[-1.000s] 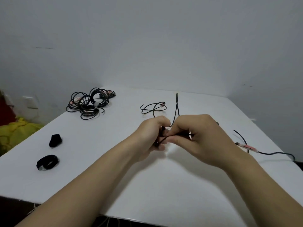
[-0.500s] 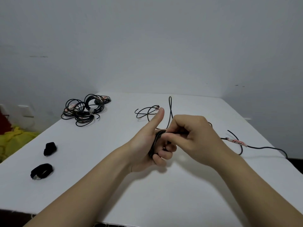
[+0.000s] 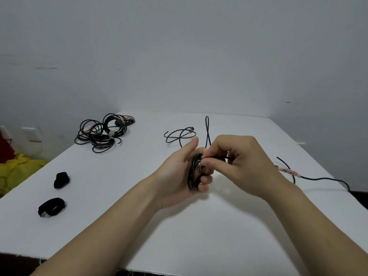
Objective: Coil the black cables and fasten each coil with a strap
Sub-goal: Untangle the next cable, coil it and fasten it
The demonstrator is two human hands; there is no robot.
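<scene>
My left hand (image 3: 182, 172) holds a small coil of black cable (image 3: 193, 172) wound round its curled fingers, thumb pointing up. My right hand (image 3: 237, 162) pinches the same cable just right of the coil. The loose cable runs behind the hands in a tall loop (image 3: 207, 128), and its free end with a connector (image 3: 191, 129) lies on the white table (image 3: 199, 226). Another stretch with a pink label (image 3: 287, 171) trails off the right edge. Two black straps lie at the left, one (image 3: 61, 180) farther away than the other (image 3: 52, 206).
A pile of coiled black cables (image 3: 101, 131) sits at the far left of the table. Yellow cloth (image 3: 18, 172) lies beyond the table's left edge. A grey wall stands behind.
My left thumb has lifted off the cable and now points up, showing the coil round the fingers. The right hand has kept its pinch on the cable next to the coil.
</scene>
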